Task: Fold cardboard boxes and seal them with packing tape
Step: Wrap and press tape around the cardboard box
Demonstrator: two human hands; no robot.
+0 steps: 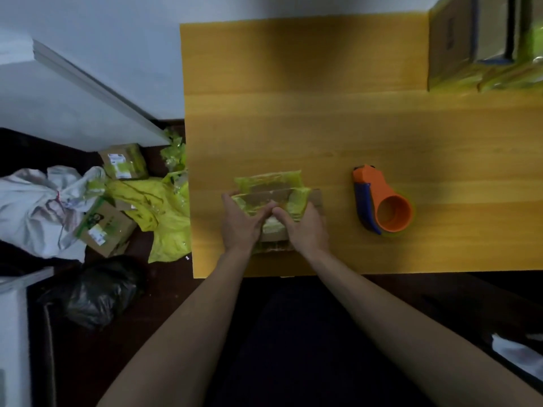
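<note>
Box (274, 201) lies at the near edge of the table (323, 127), directly under both hands, its long axis left to right. Left hand (241, 223) and right hand (304, 227) press flat on its flaps, fingers straight, fingertips meeting at the middle. Tape gun (382, 202) rests just right, nearer the right hand.

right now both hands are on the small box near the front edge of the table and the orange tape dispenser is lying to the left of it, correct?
Not quite. The head view shows the orange tape dispenser lying to the right of the small box, not the left, and untouched. The rest holds: the left hand and right hand are both on the box near the front edge of the table.
</note>
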